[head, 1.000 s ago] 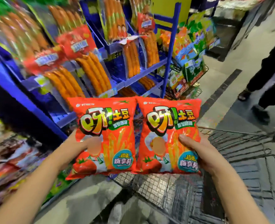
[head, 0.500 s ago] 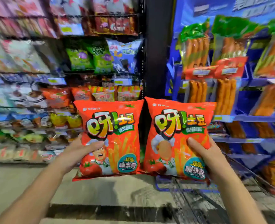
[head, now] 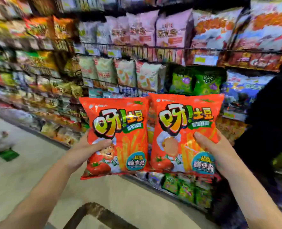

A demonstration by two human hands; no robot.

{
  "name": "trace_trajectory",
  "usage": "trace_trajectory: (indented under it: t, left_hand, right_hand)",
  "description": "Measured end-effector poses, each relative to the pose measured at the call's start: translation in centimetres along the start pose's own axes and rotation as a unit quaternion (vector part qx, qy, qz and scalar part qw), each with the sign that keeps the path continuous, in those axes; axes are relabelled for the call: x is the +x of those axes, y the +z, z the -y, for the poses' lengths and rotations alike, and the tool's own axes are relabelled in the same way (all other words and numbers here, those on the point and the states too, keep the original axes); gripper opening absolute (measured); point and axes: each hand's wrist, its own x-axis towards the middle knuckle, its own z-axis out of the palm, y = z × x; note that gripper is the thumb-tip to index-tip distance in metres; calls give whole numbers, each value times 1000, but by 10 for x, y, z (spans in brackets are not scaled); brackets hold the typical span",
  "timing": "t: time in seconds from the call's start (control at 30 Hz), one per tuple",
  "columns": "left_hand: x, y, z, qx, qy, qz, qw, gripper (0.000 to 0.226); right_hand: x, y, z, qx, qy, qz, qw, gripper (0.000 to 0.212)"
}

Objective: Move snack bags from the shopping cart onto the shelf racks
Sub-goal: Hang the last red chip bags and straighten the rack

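Snack bags (head: 185, 134) are up in the head view, two matching orange-red packs held upright side by side in front of the shelf racks (head: 137, 47). The left bag (head: 120, 129) sits in the left hand (head: 85, 151), thumb laid across its front, fingers hidden behind. The right bag (head: 186, 162) sits in the right hand (head: 219, 151) in the same pinch, low on its outer edge. Their inner edges meet in the middle. Both are clear of the cart (head: 87, 210), whose dark rim, I take it, shows at the bottom, and neither touches a rack yet. So this is the carry, with the placing to come. The racks are packed: pale pink packs (head: 141, 28) on top, green packs (head: 194, 81) just above the held pair, and the left side is too blurred to read. I can't pick out a matching orange-red row or a free slot from here, so finding one comes first. Best done one bag at a time, slid in upright, label out, behind the wire front. Keep the grip light, since these look puffed and would dent. A person in dark clothes (head: 269, 121) stands close on the right, so the right arm wants a tidy path.
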Motion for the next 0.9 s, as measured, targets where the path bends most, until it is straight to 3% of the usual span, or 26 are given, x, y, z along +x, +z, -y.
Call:
trace_trajectory:
  t: [0.13, 0.27, 0.33, 0.5, 0.6, 0.63, 0.73, 0.9]
  left_hand:
    - [14, -66, -12, -1, 40, -46, 998, 89]
    - [34, -120, -28, -12, 61, -65, 996, 69]
    - [49, -147, -34, 7, 78, -93, 993, 72]
    - [89, -198, -62, 54, 113, -203, 971, 72]
    - [110, -230, -79, 64, 117, -255, 958, 42]
    - [117, -243, -84, 73, 111, -273, 953, 42]
    - [136, -279, -101, 83, 109, -291, 947, 75]
    - [173, -327, -119, 94, 123, -315, 936, 91]
  right_hand:
    - [39, 76, 7, -2, -15, 24, 1000, 89]
    - [83, 141, 23, -1, -14, 47, 999, 47]
    - [110, 170, 28, -2, -23, 65, 998, 49]
    - [183, 247, 40, 10, -53, 116, 992, 80]
    - [228, 291, 50, 12, -62, 159, 985, 50]
    - [243, 305, 54, 11, -65, 170, 983, 45]
    - [286, 348, 64, 13, -69, 192, 979, 43]
    - [342, 412, 74, 10, -89, 209, 974, 57]
